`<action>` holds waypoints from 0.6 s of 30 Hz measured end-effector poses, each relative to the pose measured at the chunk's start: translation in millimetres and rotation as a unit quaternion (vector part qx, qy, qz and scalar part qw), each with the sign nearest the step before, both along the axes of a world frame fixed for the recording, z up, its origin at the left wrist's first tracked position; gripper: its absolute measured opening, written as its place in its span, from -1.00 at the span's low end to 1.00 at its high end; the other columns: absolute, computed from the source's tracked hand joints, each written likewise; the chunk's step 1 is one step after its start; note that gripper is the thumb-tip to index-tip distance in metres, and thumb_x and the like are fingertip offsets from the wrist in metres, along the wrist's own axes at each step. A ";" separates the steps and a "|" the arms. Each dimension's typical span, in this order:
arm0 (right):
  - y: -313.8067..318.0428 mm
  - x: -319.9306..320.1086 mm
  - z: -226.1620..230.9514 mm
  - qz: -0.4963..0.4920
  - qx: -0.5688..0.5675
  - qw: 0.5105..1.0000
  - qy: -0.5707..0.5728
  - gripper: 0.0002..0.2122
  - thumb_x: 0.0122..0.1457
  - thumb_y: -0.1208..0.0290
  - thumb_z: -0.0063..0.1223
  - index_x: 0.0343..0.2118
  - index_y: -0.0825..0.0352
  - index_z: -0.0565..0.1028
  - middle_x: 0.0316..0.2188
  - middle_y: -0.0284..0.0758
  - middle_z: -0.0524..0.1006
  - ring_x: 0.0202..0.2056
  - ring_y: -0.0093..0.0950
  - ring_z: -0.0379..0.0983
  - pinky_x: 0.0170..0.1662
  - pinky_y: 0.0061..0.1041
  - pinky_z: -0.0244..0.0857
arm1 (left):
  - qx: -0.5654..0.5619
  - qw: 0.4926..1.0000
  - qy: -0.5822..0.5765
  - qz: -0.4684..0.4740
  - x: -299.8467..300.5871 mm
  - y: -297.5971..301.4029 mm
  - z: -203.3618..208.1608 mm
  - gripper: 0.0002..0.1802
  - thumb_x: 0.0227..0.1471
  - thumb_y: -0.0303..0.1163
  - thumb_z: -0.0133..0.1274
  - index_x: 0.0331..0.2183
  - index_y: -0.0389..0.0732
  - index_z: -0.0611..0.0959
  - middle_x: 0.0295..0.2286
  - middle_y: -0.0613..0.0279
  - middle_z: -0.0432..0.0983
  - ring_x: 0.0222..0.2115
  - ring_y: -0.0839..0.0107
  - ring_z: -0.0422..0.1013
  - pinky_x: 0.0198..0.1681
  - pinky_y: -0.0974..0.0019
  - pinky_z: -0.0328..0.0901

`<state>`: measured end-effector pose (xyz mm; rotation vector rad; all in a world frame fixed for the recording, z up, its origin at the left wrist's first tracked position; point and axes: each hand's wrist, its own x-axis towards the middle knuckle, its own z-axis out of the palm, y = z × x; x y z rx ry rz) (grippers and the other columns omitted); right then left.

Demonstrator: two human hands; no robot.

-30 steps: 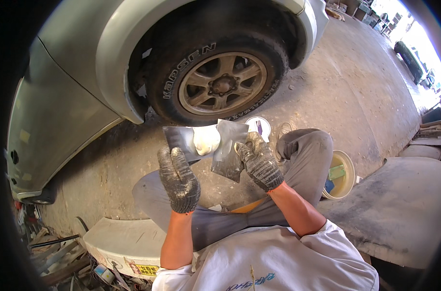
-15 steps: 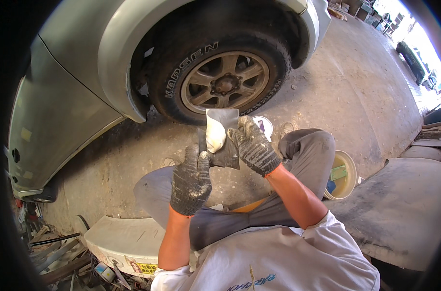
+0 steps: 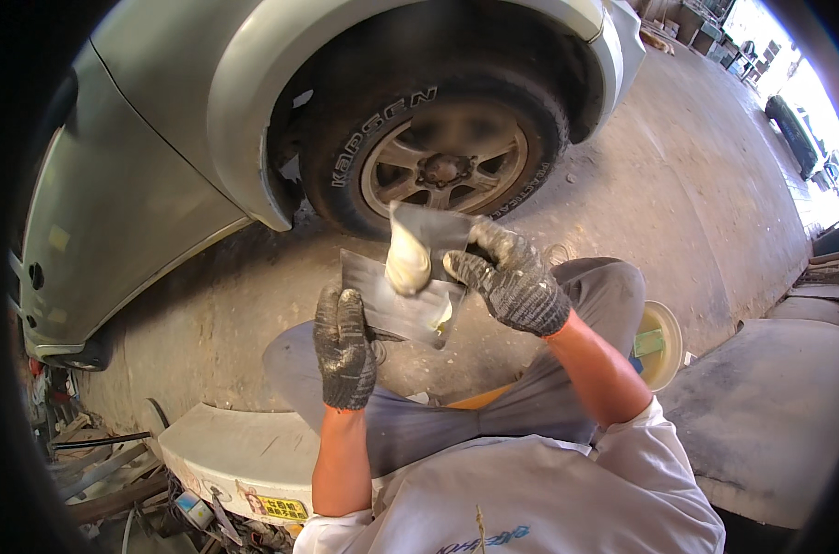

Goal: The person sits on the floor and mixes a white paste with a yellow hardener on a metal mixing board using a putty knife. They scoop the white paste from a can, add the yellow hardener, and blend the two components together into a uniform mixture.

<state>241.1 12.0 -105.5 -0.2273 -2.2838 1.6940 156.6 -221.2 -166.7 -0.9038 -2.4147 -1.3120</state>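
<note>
Both my hands wear dark, putty-smeared knit gloves. My left hand [image 3: 343, 351] is closed on the edge of a flat grey putty spreader [image 3: 371, 288], tilted in front of my knees. From the right, my right hand [image 3: 523, 288] pinches a second grey spreader [image 3: 449, 236] between thumb and fingers. A thick lump of cream-coloured putty [image 3: 406, 263] clings to that second blade and overlaps the left one. A smaller yellowish smear lies near the left spreader's lower right corner. Whether the two blades touch is hard to tell.
Ahead stands a pale car [image 3: 161, 102] with its dusty wheel [image 3: 445, 171] close to my hands. A cream bucket [image 3: 669, 342] sits beyond my right knee, next to a large grey body panel [image 3: 752, 406]. At left are a white bumper-like part [image 3: 239, 448] and scrap.
The blades have slid apart, showing much more of the left spreader and the smear on it. My right hand has moved right and slightly down; my left has shifted slightly left.
</note>
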 end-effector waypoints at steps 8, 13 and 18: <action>15.3 4.6 30.4 0.007 0.363 0.923 0.126 -0.68 -0.08 0.39 0.19 -0.19 0.27 0.55 -0.25 -0.18 0.54 -0.24 -0.19 0.47 -0.21 -0.33 0.38 | 0.166 0.963 -0.197 0.079 -4.2 10.6 -10.8 -0.64 0.18 -0.40 -0.04 -0.02 -0.36 0.45 -0.03 -0.10 0.35 -0.03 0.17 0.31 0.08 0.20 0.18; -12.3 6.9 21.6 0.053 0.555 0.802 0.216 -0.72 -0.07 0.47 0.04 -0.23 0.16 0.57 -0.26 -0.30 0.52 -0.21 -0.31 0.41 -0.16 -0.27 0.29 | 0.010 0.988 0.069 0.138 7.1 33.5 -6.0 -0.53 0.05 -0.65 -0.17 0.05 -0.37 0.40 -0.02 -0.17 0.33 0.00 0.03 0.28 0.12 0.12 0.13; -11.9 7.0 14.2 0.005 0.447 0.872 0.200 -0.67 -0.12 0.53 -0.01 -0.21 0.24 0.56 -0.22 -0.28 0.50 -0.23 -0.30 0.39 -0.20 -0.27 0.27 | 0.042 0.992 -0.001 0.117 12.5 41.2 -0.4 -0.57 0.10 -0.56 -0.15 0.04 -0.39 0.39 0.01 -0.24 0.29 0.04 -0.07 0.23 0.14 0.06 0.08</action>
